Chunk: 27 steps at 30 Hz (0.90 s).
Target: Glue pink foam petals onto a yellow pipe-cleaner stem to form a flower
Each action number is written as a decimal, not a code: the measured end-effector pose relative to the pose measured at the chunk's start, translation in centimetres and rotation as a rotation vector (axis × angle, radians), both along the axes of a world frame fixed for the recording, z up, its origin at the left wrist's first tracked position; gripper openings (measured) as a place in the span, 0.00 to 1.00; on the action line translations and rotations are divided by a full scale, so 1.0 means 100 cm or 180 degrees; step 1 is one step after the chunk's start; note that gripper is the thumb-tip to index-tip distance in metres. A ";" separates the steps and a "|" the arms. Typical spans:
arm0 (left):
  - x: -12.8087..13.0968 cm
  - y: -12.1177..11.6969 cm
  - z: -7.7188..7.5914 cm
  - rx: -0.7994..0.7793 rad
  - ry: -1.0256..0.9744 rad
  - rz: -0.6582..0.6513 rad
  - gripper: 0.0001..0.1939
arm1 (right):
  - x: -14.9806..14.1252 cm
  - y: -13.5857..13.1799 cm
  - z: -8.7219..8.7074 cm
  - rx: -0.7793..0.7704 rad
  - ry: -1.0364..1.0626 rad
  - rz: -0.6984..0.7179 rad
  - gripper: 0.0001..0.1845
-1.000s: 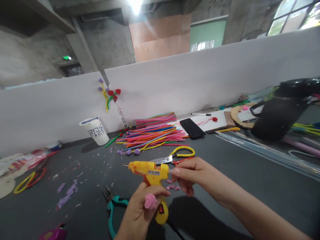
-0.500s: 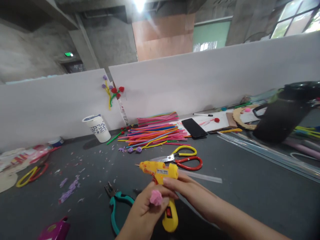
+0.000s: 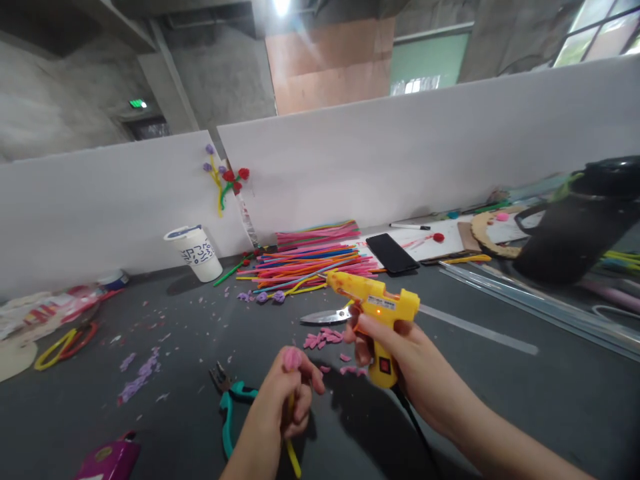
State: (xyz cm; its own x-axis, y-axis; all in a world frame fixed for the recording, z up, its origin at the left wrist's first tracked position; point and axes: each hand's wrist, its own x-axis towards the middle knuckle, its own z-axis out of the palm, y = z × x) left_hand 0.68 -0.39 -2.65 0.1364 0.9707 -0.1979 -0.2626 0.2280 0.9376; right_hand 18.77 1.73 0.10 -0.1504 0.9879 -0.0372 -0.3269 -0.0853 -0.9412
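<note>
My right hand grips a yellow glue gun by its handle, nozzle tilted up to the left. A small orange light glows on its side, and a clear glue stick sticks out behind. Lower and to the left, my left hand is closed around a yellow pipe cleaner stem topped by a pink flower head. Several pink petal pieces lie on the table between the hands. Behind the gun are scissors, their handles mostly hidden.
Teal pliers lie left of my left hand. Bundled pipe cleaners, a phone and a white cup stand or lie toward the white partition. At right is a dark jug; purple scraps lie left.
My right hand has lifted the glue gun up and to the right, away from my left hand. The pink petals and the yellow stem have come into view; the scissor handles are now mostly covered.
</note>
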 end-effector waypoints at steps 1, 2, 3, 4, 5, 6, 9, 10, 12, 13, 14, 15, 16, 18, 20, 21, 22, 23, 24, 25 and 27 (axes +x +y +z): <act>0.000 0.001 -0.001 -0.0032 -0.0028 -0.0011 0.10 | 0.000 -0.001 -0.001 0.0052 -0.0137 0.0034 0.15; 0.001 0.001 0.000 -0.0052 -0.0057 -0.0016 0.13 | 0.000 -0.002 -0.003 0.0107 -0.0298 0.0097 0.14; 0.003 0.000 0.001 -0.0048 -0.0067 0.0003 0.15 | 0.000 -0.004 -0.004 0.0161 -0.0467 0.0171 0.13; 0.004 -0.001 0.002 -0.0035 -0.0045 0.0034 0.17 | 0.000 -0.005 -0.006 0.0217 -0.0621 0.0244 0.11; 0.006 -0.004 0.005 -0.0023 -0.0025 0.0067 0.17 | 0.000 -0.007 -0.007 0.0260 -0.0748 0.0294 0.10; 0.008 -0.006 0.007 0.0018 0.0101 0.0154 0.18 | 0.000 -0.008 -0.008 0.0296 -0.0849 0.0341 0.09; 0.012 -0.014 0.013 -0.0149 0.0424 0.0034 0.18 | -0.003 -0.012 -0.007 0.0499 -0.0853 0.0441 0.07; 0.013 -0.015 0.014 -0.0196 0.0489 -0.0044 0.19 | -0.005 -0.012 -0.005 0.0584 -0.0820 0.0528 0.06; 0.015 -0.018 0.015 -0.0236 0.0585 -0.0162 0.21 | -0.007 -0.014 -0.001 0.0702 -0.0785 0.0695 0.05; 0.015 -0.019 0.015 -0.0224 0.0650 -0.0206 0.22 | -0.009 -0.014 0.000 0.0722 -0.0802 0.0721 0.05; 0.016 -0.020 0.014 -0.0192 0.0737 -0.0243 0.22 | -0.010 -0.015 0.001 0.0730 -0.0834 0.0710 0.06; 0.016 -0.021 0.014 -0.0155 0.0817 -0.0259 0.22 | -0.011 -0.015 0.002 0.0735 -0.0861 0.0658 0.07; 0.016 -0.021 0.014 -0.0123 0.0850 -0.0256 0.22 | -0.011 -0.016 0.002 0.0733 -0.0885 0.0594 0.07; 0.017 -0.022 0.015 -0.0075 0.0709 -0.0198 0.21 | -0.013 -0.017 0.002 0.0699 -0.0930 0.0482 0.08; 0.017 -0.023 0.016 -0.0066 0.0410 -0.0075 0.18 | -0.014 -0.017 0.001 0.0607 -0.0993 0.0400 0.08; 0.017 -0.023 0.018 -0.0061 0.0284 -0.0012 0.17 | -0.014 -0.016 0.000 0.0578 -0.1035 0.0334 0.08; 0.017 -0.022 0.020 -0.0068 0.0204 0.0047 0.16 | -0.013 -0.016 -0.002 0.0597 -0.1079 0.0242 0.08; 0.016 -0.021 0.022 -0.0103 0.0155 0.0100 0.16 | -0.012 -0.016 -0.004 0.0654 -0.1127 0.0134 0.08; 0.014 -0.020 0.024 -0.0164 0.0107 0.0149 0.15 | -0.010 -0.016 -0.006 0.0778 -0.1176 -0.0011 0.08; 0.012 -0.019 0.027 -0.0234 0.0049 0.0206 0.15 | -0.007 -0.016 -0.008 0.0986 -0.1234 -0.0156 0.08; 0.008 -0.017 0.032 -0.0314 -0.0095 0.0354 0.13 | 0.001 -0.019 -0.010 0.1328 -0.1590 -0.0191 0.07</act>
